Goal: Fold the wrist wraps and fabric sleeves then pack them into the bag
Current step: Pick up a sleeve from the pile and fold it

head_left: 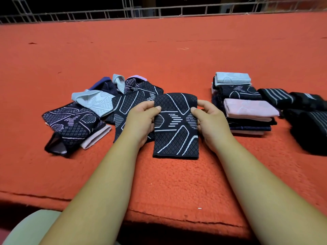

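A black knit sleeve [176, 126] with white lines and tiny diamond shapes lies in the middle, on a fuzzy orange-red cloth [168, 181]. The left hand [141, 119] and the right hand [208, 121] pinch its two sides, thumbs on top. A messy pile of sleeves [99, 110] sits to the left. A neat folded stack [242, 105] sits to the right. Rolled black striped wraps [304, 117] lie far right. A metal rail [159, 10] runs along the far edge.

Bare hands and forearms, nothing being worn on them.
The left hand [141, 119] and right hand [210, 121] are showing short, plain thumbnails. The left forearm [99, 183] and right forearm [256, 183] are showing uncovered across the red cloth's [159, 50] near edge. A pale green patch [31, 227], perhaps clothing, is showing below that edge's left end.
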Demonstrator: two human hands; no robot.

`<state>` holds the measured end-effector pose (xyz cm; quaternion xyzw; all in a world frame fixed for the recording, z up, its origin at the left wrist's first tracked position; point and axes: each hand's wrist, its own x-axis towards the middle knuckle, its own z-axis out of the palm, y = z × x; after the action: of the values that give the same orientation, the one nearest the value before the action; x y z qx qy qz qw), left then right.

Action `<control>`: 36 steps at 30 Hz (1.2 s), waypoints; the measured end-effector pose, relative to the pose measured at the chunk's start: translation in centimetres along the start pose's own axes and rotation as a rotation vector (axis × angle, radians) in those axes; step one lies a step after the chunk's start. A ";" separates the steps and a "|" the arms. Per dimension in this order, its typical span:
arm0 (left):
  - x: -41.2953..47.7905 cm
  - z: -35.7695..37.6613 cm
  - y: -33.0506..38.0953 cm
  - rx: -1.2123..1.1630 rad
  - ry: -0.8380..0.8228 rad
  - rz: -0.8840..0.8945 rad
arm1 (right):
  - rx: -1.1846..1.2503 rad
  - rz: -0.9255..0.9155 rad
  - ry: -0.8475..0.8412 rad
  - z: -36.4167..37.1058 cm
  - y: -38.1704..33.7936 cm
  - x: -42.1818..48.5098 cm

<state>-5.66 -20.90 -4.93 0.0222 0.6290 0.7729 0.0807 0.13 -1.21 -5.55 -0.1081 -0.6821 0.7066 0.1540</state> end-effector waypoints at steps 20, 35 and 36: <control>0.6 -0.5 0.3 -0.183 0.000 -0.074 | 0.270 0.142 -0.051 -0.1 -1.1 -0.2; -0.8 -0.6 0.4 0.002 -0.191 -0.016 | 0.070 -0.052 -0.094 -0.3 0.1 -0.4; -0.9 -0.5 0.4 0.014 -0.192 -0.024 | 0.092 -0.054 -0.099 -0.3 0.1 -0.3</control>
<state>-4.84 -21.62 -4.57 0.0893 0.6240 0.7618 0.1496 0.51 -1.01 -5.70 -0.0473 -0.6584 0.7373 0.1438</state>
